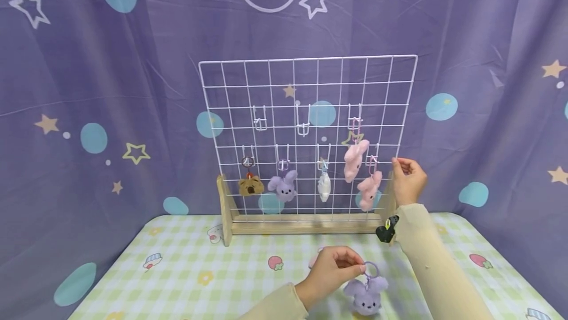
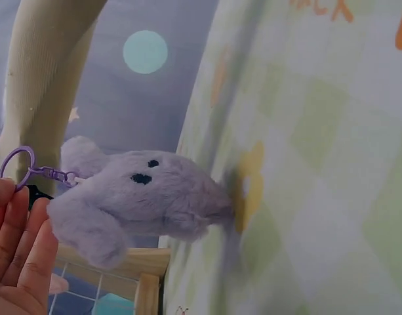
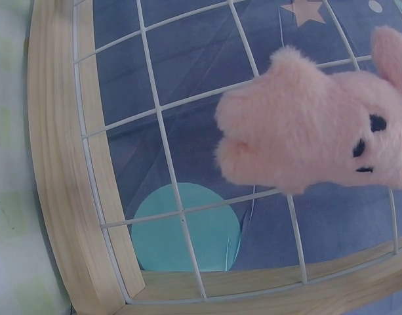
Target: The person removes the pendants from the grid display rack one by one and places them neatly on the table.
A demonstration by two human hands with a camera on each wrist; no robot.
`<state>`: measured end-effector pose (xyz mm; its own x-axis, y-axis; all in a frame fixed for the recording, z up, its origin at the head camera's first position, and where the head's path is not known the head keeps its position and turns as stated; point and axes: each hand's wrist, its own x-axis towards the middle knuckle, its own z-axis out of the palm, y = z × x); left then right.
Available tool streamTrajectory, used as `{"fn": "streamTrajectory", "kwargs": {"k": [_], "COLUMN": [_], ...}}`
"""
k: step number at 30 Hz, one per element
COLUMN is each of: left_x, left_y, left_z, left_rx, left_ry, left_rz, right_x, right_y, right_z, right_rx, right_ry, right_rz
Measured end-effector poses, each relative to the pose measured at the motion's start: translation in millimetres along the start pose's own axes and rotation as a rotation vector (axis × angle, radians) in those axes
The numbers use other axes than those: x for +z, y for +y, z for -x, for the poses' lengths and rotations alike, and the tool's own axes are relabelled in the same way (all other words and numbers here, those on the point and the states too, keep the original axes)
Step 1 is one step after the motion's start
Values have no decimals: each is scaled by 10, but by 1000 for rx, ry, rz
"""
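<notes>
My left hand [image 1: 330,271] pinches the purple ring [image 1: 372,269] of a lavender plush keychain [image 1: 366,298] between thumb and fingertips. In the left wrist view the lavender plush keychain [image 2: 148,190] dangles by its ring, its lower end close to the tablecloth. At the right edge of the white wire grid rack [image 1: 306,57], my right hand [image 1: 408,182] grips the frame with thumb and curled fingers. Nearest to that hand hangs a pink plush keychain [image 1: 370,191], seen close in the right wrist view as a fluffy pink plush [image 3: 299,125]; the hand itself is outside that view.
Another pink plush [image 1: 356,160], a white one [image 1: 324,187], a lavender one [image 1: 284,187] and a brown one [image 1: 251,185] hang from hooks. Two bare hooks [image 1: 303,127] sit higher up. The rack's wooden base [image 1: 306,227] stands on a checked tablecloth [image 1: 177,261], before a purple curtain [image 1: 111,63].
</notes>
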<state>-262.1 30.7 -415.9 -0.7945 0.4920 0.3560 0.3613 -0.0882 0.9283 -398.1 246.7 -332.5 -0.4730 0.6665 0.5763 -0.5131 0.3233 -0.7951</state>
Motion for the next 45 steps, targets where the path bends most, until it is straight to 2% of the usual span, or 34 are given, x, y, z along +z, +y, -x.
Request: {"fn": "streamTrajectory", "kwargs": {"k": [5,11,19,25,32,39,45], "left_x": [8,-4,-22,-22,-44,-53,-61], "left_y": [-28,-77,-162,-252,-353,-427,-450], "left_z": [-16,-84,-179,-234,-283,-281,-274], "left_rx": [7,19,-25,-27,-44,-73,-78], "left_ry": [-20,-10,42,88,147,161,205], "left_rz": [0,-4,-32,-53,-142,-197,-258], "right_x": [12,25,29,32,27,10,12], "right_y": [-7,-13,-15,-10,3,6,11], "right_z": [-7,-22,-26,-28,-17,0,4], "right_rx": [0,-3,7,2,-1,0,0], "right_ry": [1,-5,-4,0,7,11,8], "right_rz": [-3,-2,-4,-9,-7,-1,0]}}
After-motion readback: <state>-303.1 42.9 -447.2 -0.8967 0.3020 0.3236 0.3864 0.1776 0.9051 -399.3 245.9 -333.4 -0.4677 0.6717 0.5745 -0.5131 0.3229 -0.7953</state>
